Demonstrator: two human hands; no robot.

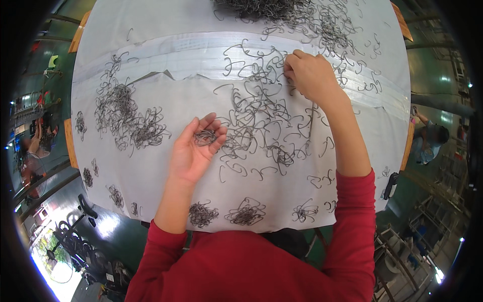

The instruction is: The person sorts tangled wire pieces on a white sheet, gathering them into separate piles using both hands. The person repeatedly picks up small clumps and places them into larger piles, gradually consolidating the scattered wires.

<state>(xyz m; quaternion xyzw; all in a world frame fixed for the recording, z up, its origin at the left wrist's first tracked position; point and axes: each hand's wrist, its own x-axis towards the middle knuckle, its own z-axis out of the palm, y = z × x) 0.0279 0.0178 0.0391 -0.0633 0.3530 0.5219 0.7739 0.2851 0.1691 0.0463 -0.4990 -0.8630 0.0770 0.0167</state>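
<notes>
Hooks (257, 107) of dark wire lie loose around the middle of a pale table (188, 100); the left hand (191, 153), just off centre toward nine o'clock, curls palm-up round a small bunch (205, 137); the right hand (313, 75), at one o'clock, bends its fingers down, its grip impossible to tell; piles (246, 213) sit at six, a dense heap (259, 7) at twelve.

A broad, pale-grey-covered table (186, 98), crossed by a wide, shiny silvery strip (196, 48), carries loosely scattered thin, dark grey, curved metal hooks (260, 106). Tangled clusters (147, 135) lie at left, a dense heap (259, 6) at the far side, small piles (246, 215) along the near edge.
</notes>
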